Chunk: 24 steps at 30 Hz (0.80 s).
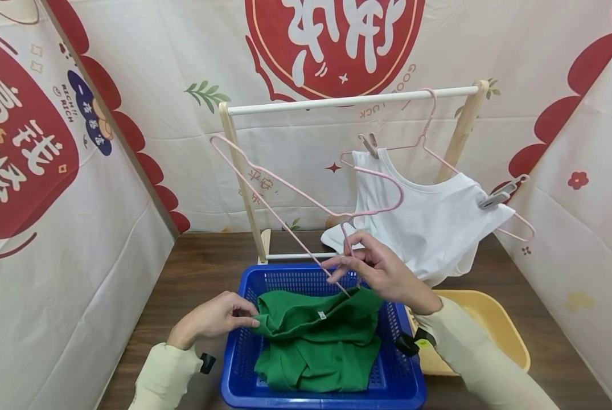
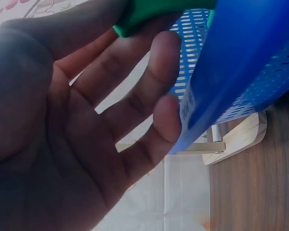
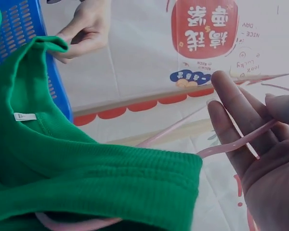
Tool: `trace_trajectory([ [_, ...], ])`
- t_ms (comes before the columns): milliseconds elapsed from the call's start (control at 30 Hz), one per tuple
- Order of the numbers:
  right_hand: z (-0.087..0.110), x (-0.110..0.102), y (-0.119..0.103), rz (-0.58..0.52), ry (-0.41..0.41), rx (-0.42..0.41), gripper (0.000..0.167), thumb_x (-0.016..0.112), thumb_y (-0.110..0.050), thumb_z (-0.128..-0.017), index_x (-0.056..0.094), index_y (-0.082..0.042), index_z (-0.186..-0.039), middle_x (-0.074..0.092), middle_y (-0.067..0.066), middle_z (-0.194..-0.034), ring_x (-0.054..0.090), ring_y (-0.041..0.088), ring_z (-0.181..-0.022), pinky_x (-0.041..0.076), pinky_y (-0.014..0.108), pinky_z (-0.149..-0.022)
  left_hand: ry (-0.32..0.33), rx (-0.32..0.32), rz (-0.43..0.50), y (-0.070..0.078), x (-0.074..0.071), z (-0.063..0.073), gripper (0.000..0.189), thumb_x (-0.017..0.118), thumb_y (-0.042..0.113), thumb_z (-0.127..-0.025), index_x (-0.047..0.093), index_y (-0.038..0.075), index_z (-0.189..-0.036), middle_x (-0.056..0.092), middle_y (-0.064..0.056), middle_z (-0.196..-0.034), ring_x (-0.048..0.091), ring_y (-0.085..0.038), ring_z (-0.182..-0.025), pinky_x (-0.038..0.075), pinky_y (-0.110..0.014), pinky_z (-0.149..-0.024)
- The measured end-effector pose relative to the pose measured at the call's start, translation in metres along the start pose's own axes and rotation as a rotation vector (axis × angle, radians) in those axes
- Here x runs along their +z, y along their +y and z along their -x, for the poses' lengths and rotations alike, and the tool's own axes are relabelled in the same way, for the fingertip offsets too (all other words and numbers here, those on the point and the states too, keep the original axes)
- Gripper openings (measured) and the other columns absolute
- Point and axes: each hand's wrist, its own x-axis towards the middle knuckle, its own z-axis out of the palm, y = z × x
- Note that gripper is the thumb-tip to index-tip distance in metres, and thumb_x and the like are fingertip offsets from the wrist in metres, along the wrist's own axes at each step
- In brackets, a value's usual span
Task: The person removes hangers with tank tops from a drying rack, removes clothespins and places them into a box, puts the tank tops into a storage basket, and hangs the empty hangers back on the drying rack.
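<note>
A green top [image 1: 321,353] with ribbed edges and a small white label [image 3: 25,116] lies bunched in a blue perforated basket [image 1: 234,364]. My left hand [image 1: 213,316] pinches its left edge between thumb and fingers, over the basket's left rim. My right hand [image 1: 382,273] holds a pink hanger [image 1: 357,214] between thumb and fingers. One arm of that hanger runs inside the green top, while the other arm sticks up to the left. In the right wrist view, the hanger's tip pokes out beneath the green fabric at lower left.
Behind the basket stands a rack with a white rail [image 1: 336,102] and wooden legs. A white tank top [image 1: 423,210] hangs from it on another pink hanger, held by clothespins [image 1: 497,198]. To the right, a yellow tray [image 1: 510,336] sits on the brown table [image 1: 188,273].
</note>
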Motion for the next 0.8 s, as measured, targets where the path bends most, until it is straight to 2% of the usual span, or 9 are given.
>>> trace_trajectory([
  [67,0.000,0.000,-0.002,-0.013,0.019,-0.016,0.003,0.040,-0.001,-0.105,0.041,0.001,-0.106,0.072,0.025,-0.101,0.073,0.025,-0.094,0.039,0.034,-0.060,-0.019,-0.012,-0.004,0.000,0.001,0.000,0.008,0.068,0.026,-0.095,0.075,0.024,-0.093,0.070,0.007,-0.081,0.054,0.000,-0.068,0.047,-0.019,-0.065],
  [200,-0.002,0.000,-0.005,-0.028,0.067,-0.076,0.005,0.041,-0.001,-0.105,0.039,0.003,-0.107,0.066,0.035,-0.107,0.074,0.026,-0.088,0.046,0.025,-0.086,-0.048,-0.026,-0.011,0.003,0.001,-0.001,0.009,0.068,0.024,-0.094,0.075,0.023,-0.088,0.068,0.003,-0.075,0.051,0.001,-0.065,0.044,-0.018,-0.060],
  [300,-0.002,0.000,-0.005,-0.028,0.101,-0.126,0.004,0.041,0.003,-0.104,0.038,0.005,-0.106,0.066,0.033,-0.108,0.074,0.026,-0.086,0.048,0.020,-0.062,-0.068,-0.025,-0.019,0.005,0.002,-0.001,0.011,0.069,0.023,-0.093,0.074,0.021,-0.084,0.063,0.004,-0.069,0.048,0.001,-0.062,0.041,-0.017,-0.057],
  [367,-0.003,-0.001,-0.005,-0.027,0.120,-0.138,0.004,0.041,0.004,-0.103,0.038,0.006,-0.106,0.069,0.026,-0.110,0.074,0.025,-0.086,0.036,0.022,-0.044,-0.079,-0.024,-0.017,0.006,0.002,-0.001,0.012,0.070,0.023,-0.093,0.073,0.019,-0.081,0.060,0.005,-0.067,0.047,0.001,-0.060,0.040,-0.017,-0.056],
  [433,-0.003,-0.002,-0.004,-0.033,0.133,-0.151,0.004,0.041,0.005,-0.103,0.038,0.007,-0.105,0.072,0.018,-0.111,0.074,0.024,-0.087,0.021,0.026,-0.035,-0.089,-0.032,-0.015,0.007,0.002,-0.001,0.013,0.070,0.023,-0.092,0.073,0.018,-0.080,0.060,0.006,-0.066,0.047,0.001,-0.060,0.040,-0.017,-0.056],
  [567,-0.003,-0.002,-0.005,-0.048,0.143,-0.165,0.003,0.041,0.007,-0.102,0.038,0.005,-0.103,0.073,0.008,-0.114,0.074,0.024,-0.089,0.029,0.019,-0.038,-0.114,-0.048,-0.006,0.009,0.002,-0.001,0.015,0.071,0.022,-0.092,0.072,0.016,-0.078,0.058,0.007,-0.065,0.048,0.001,-0.059,0.040,-0.017,-0.054],
  [633,-0.003,-0.002,-0.005,-0.052,0.147,-0.177,0.007,0.039,0.008,-0.102,0.040,0.002,-0.104,0.072,0.010,-0.115,0.074,0.024,-0.090,0.047,0.014,-0.055,-0.128,-0.051,-0.011,0.010,0.002,-0.001,0.015,0.071,0.021,-0.091,0.071,0.015,-0.077,0.056,0.009,-0.064,0.047,0.001,-0.058,0.039,-0.017,-0.054],
  [700,-0.003,-0.002,-0.007,-0.052,0.161,-0.175,0.012,0.039,0.007,-0.102,0.042,-0.005,-0.104,0.072,0.009,-0.116,0.074,0.024,-0.091,0.054,0.017,-0.074,-0.140,-0.054,-0.017,0.010,0.002,-0.001,0.015,0.072,0.019,-0.091,0.071,0.014,-0.077,0.054,0.012,-0.064,0.046,0.001,-0.058,0.038,-0.016,-0.053],
  [800,-0.003,-0.002,-0.011,-0.051,0.187,-0.178,0.020,0.038,0.009,-0.102,0.043,-0.011,-0.105,0.072,0.007,-0.117,0.074,0.022,-0.091,0.051,0.015,-0.061,-0.149,-0.060,-0.029,0.011,0.003,-0.001,0.016,0.072,0.018,-0.090,0.070,0.013,-0.076,0.051,0.014,-0.063,0.046,0.002,-0.058,0.038,-0.016,-0.053],
])
